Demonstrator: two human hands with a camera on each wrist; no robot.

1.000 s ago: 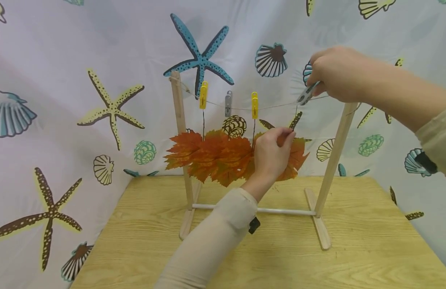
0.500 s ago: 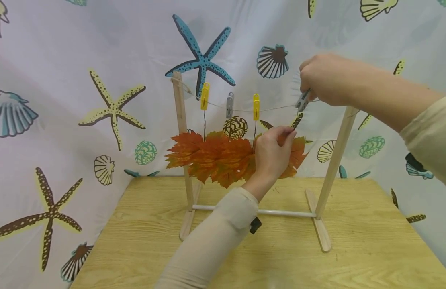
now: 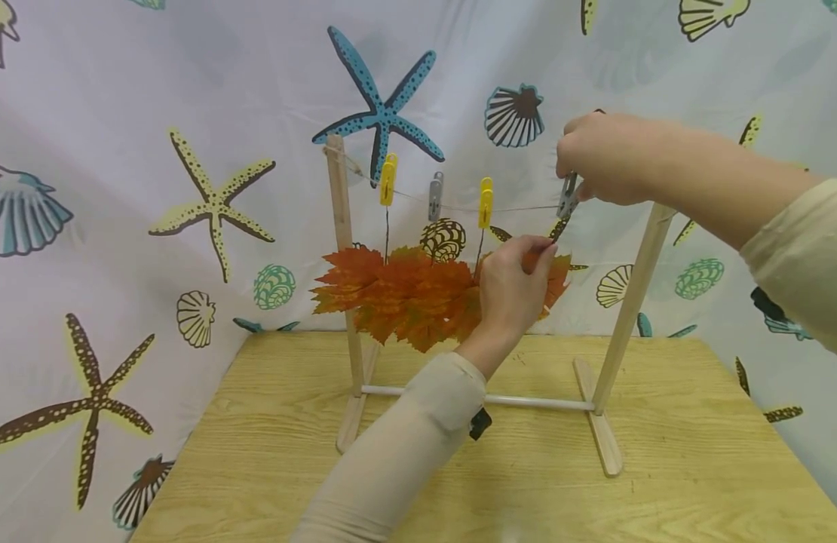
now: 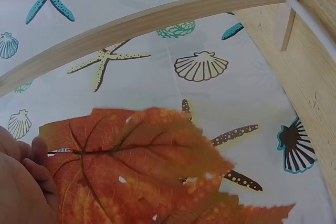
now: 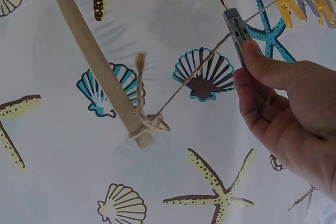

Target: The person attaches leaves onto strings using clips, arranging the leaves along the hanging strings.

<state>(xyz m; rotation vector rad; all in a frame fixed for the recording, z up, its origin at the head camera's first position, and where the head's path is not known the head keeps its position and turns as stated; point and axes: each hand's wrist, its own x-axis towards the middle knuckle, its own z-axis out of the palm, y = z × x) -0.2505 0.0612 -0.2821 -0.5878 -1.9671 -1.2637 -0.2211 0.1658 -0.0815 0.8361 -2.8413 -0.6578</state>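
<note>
A wooden rack stands on the table with a twine string between its posts. Orange leaves hang from a yellow clothespin, a grey one and a second yellow one. My left hand pinches the thin stem of another orange leaf and holds it up under the string. My right hand grips a grey clothespin against the twine string, just above the stem's tip.
The rack's right post leans just right of my hands, with the string knotted on its top. The wooden table spreads in front of the rack's feet. A sea-print cloth hangs behind.
My right hand has slid left and a little down along the string, and the grey clothespin has turned more upright. My left hand has stayed put with the leaf.
</note>
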